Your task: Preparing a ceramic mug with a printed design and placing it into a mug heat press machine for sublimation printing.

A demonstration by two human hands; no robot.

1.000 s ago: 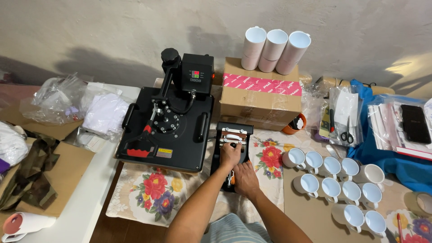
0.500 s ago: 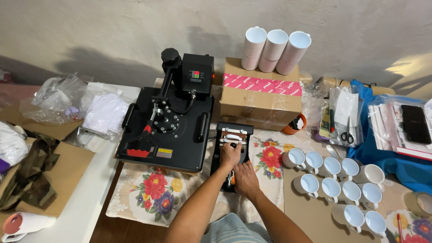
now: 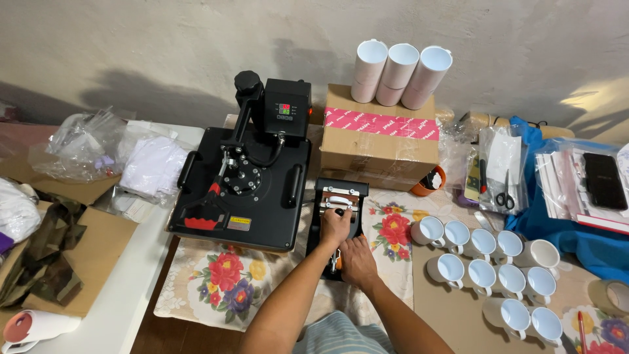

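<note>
The right hand lies closed over the near end of the small black mug press, fingers curled on its lever, while the left hand rests just beyond it on the press body, fingers bent around the black knob beside the white mug clamped inside. To the right of the fingers stand rows of white mugs; to the left sits the large black heat press, bearing a small yellow rectangular label and a red patch near its front edge. Beyond the fingers stands a brown cardboard box crossed by a pink tape strip, with three white tubes on top.

Table: floral cloth, cardboard sheet, white mugs, taped carton.
</note>
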